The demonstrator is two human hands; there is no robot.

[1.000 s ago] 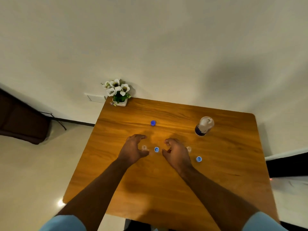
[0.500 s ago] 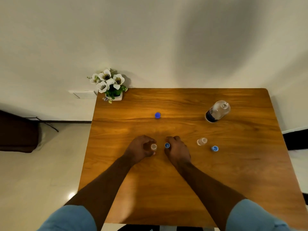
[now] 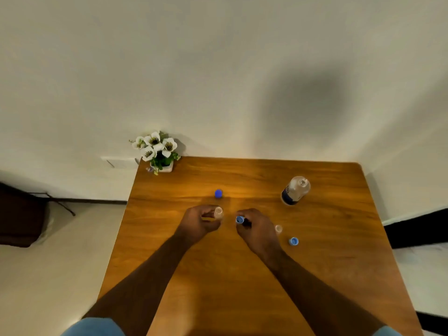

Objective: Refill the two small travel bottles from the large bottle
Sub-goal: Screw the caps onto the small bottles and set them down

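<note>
My left hand grips a small clear travel bottle with an uncapped mouth, above the middle of the wooden table. My right hand pinches a light blue cap just right of that bottle. A second small clear bottle stands uncapped beside my right hand, partly hidden by it. Its light blue cap lies on the table further right. The large clear bottle with a dark blue label stands uncapped at the back right. A darker blue cap sits behind my hands.
A small white pot of white flowers stands on the table's back left corner against the wall. A dark piece of furniture sits on the floor to the left. The table's right edge runs close to a wall.
My left hand closed round the small bottle and lifted it a little. My right hand picked the light blue cap off the table. The camera view shifted.
</note>
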